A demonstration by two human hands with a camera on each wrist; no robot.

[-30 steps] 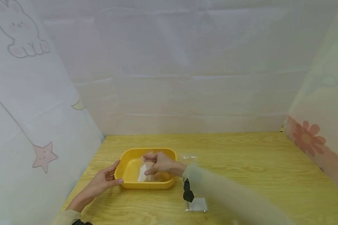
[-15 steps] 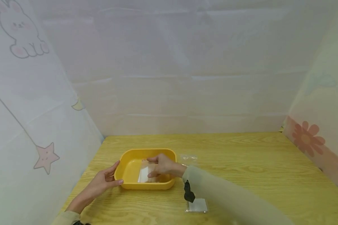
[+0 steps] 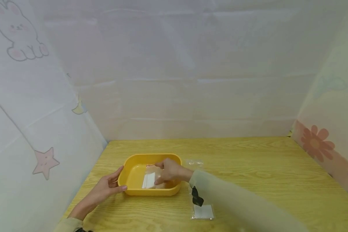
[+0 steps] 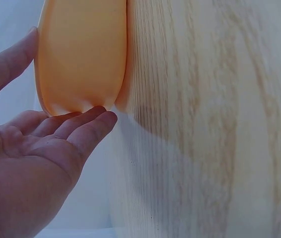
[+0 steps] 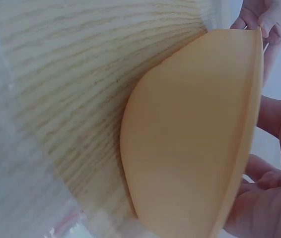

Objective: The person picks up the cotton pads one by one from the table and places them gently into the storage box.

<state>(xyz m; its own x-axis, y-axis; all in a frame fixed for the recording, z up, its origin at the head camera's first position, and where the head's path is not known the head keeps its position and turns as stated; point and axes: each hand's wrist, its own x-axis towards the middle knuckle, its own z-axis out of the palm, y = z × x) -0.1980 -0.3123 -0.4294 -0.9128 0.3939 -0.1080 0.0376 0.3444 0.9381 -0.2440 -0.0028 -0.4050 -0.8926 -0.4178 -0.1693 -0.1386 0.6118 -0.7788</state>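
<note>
A yellow plastic basin (image 3: 150,192) stands on the table at centre left. My left hand (image 3: 102,187) rests against its left end, fingers nearly straight along the outer wall and thumb at the front rim; the left wrist view shows the fingertips touching the wall. My right hand (image 3: 171,171) is inside the basin, thumb and fingers spread apart over a clear plastic bag (image 3: 149,180) with a white panel. That bag lies on the basin's floor, its right part covered by the hand. In the right wrist view the basin's wall hides the right fingertips.
To the basin's right, another clear bag (image 3: 195,163) lies partly under the right forearm. A clear packet with a white panel (image 3: 203,211) lies nearer the front. The wood-grain table (image 3: 249,167) is enclosed by pale printed sheets (image 3: 174,106) at the back and sides.
My right hand has shifted slightly right within the basin, showing more of the bag's white panel. The bag has settled flatter on the floor. The left hand and basin stay nearly still.
</note>
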